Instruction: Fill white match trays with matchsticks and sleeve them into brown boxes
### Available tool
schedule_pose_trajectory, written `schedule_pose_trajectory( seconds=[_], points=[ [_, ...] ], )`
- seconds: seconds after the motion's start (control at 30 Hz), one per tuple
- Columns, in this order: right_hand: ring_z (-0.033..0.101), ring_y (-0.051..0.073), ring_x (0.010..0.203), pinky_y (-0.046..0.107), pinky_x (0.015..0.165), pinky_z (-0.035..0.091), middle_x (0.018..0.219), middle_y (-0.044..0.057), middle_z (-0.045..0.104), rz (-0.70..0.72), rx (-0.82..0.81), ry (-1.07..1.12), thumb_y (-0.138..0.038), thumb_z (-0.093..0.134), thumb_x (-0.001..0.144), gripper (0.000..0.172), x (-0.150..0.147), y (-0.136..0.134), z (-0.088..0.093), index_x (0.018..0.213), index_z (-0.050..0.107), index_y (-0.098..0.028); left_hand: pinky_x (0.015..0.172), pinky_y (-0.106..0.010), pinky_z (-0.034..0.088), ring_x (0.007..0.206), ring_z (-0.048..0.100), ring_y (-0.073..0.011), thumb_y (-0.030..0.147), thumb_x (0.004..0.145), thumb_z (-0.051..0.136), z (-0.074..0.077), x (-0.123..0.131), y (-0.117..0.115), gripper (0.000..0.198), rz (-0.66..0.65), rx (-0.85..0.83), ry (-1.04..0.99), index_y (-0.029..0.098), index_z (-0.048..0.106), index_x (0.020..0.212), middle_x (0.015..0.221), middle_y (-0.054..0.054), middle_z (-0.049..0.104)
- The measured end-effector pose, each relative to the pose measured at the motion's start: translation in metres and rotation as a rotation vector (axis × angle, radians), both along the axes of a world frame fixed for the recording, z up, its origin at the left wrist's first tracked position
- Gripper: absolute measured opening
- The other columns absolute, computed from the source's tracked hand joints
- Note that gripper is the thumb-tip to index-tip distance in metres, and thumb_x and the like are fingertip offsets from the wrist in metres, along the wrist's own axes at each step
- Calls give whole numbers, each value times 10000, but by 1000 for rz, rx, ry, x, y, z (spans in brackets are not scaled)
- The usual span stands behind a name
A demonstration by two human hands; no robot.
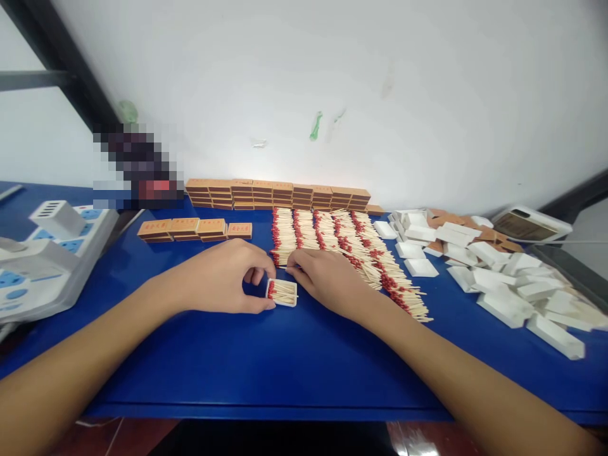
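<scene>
Several matchboxes (185, 227) bear red characters beyond the left hand (228, 277) and match tray (284, 304).

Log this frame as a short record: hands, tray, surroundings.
Left hand: curved around the left end of a small white tray
Right hand: fingertips by the match rows; grip unclear
Tray contents: matches, red heads left
Behind: stacked orange matchboxes
Right side: loose white trays
Left side: power strip
Surface: blue table

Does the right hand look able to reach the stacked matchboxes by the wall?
Probably yes, if lifted: the right hand is near, but rows of matches lie between it and the stacked matchboxes.
</scene>
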State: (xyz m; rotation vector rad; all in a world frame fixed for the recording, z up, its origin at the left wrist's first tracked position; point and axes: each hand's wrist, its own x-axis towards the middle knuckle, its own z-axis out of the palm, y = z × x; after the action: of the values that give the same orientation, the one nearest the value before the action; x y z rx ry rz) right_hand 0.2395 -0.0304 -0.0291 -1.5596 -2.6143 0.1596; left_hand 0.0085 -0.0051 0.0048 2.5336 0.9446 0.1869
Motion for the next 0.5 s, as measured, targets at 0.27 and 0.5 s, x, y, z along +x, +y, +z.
schedule_pose_trajectory(
  seconds=[0.27,0.5],
  points=[
    [718,239,927,322,682,378,1102,92,781,-52,-53,-41,-294,484,1116,198,2,-4,12,1125,639,-172,624,-278,446,722,630,-145,468,807,807,-1,-3,0,274,-17,10,-9,219,774,917,818,3,702],
    [618,164,717,286,646,365,887,27,736,48,-45,289,-279,553,1075,131,13,-16,10,1051,654,-200,637,-291,445,723,627,-160,483,843,796,-4,1,0,290,16,75,-27,222,791,970,819,-5,706]
  ],
)
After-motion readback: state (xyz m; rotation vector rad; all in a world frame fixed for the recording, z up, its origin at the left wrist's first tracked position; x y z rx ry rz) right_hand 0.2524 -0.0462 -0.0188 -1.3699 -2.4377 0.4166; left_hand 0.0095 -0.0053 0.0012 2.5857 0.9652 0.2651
